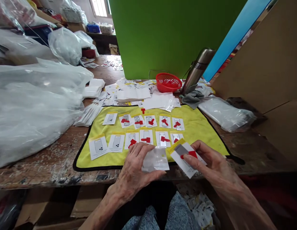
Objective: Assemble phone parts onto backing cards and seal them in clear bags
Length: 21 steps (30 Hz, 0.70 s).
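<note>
Currently my right hand, at four o'clock on the yellow cloth, pinches a phone-printed card between thumb and fingers; a red piece lies across that card, partly under my thumb; the card tilts, its yellow-banded end towards ten o'clock. My left hand, at seven o'clock, holds a clear sleeve, thumb below and forefinger above with a fair gap between them; sleeve and card are near each other, the card still outside.

Ahead of my hands, two rows of cards lie on the cloth; the leftmost card of the back row bears only its print, as do the front row's two leftmost, and red pieces rest on the others; one loose red T-shaped piece sits alone by the cloth's edge at twelve.

Beyond the cloth, a stack of white paper lies between eleven and twelve; a red basket stands at one, with a leaning steel flask just past it; a clear plastic bag lies towards two, and a large bulging bag fills nine to ten.
</note>
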Each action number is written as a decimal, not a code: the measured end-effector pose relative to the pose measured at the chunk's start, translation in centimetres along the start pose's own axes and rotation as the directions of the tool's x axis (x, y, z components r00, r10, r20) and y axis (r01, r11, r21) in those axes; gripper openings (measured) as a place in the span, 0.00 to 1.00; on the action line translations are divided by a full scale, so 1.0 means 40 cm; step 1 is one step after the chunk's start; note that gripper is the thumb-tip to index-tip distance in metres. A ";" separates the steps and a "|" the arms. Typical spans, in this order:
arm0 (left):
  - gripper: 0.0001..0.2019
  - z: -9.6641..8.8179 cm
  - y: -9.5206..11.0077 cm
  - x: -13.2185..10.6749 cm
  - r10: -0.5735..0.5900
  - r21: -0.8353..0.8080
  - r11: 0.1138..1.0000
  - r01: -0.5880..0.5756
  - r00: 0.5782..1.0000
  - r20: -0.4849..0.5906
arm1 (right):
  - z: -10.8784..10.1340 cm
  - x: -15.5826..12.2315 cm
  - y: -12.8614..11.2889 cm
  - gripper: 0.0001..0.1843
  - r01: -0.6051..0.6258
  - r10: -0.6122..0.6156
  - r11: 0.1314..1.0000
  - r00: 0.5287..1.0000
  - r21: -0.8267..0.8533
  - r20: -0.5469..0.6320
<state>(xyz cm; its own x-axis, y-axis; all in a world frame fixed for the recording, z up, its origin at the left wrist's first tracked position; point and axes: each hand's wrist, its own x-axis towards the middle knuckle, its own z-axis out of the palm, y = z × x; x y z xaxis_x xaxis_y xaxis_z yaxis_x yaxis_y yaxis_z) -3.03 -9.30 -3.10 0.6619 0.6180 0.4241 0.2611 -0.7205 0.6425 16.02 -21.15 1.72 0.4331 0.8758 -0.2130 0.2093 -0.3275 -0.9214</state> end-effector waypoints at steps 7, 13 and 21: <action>0.32 -0.003 -0.012 -0.014 0.030 -0.011 0.999 -0.030 0.998 0.049 | 0.007 0.015 -0.004 0.15 0.058 -0.017 0.982 0.975 -0.180 0.222; 0.34 -0.017 0.018 -0.006 0.101 -0.050 0.994 -0.094 0.980 0.173 | 0.015 0.026 -0.031 0.09 0.173 -0.043 0.922 0.935 -0.346 0.353; 0.32 -0.020 0.017 -0.003 0.090 -0.062 0.995 -0.083 0.988 0.122 | 0.065 0.037 -0.030 0.18 0.042 -0.023 0.997 0.968 -0.070 0.252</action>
<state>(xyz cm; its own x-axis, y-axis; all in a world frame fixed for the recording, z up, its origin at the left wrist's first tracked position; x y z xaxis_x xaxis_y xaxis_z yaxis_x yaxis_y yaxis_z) -3.51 -9.61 -2.20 0.7633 0.5077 0.3996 0.1613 -0.7487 0.6430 14.10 -18.55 1.68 0.1934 0.9442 -0.2666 0.2879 -0.3144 -0.9046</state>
